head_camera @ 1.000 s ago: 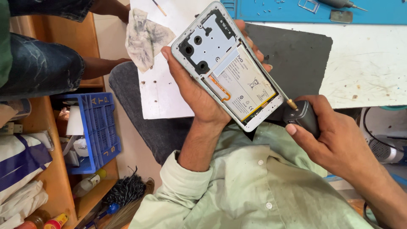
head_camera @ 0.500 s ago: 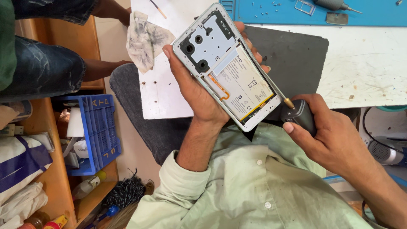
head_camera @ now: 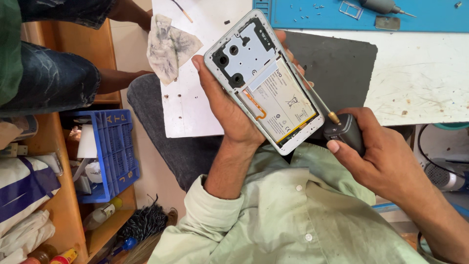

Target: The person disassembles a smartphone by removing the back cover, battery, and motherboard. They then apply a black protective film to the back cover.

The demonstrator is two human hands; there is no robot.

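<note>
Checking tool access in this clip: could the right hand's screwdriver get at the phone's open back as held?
Probably yes. The left hand holds the opened phone back-up, uncovered; the right hand grips the screwdriver, whose shaft lies along the phone's right edge.

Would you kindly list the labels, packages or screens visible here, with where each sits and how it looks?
Battery label: on the opened phone in the left hand; white rectangle, dark print and symbols.
Crate: lower left shelf; blue plastic, raised letters.
Sack: far left; white, dark blue stripe.
No lit screen shows.
</note>
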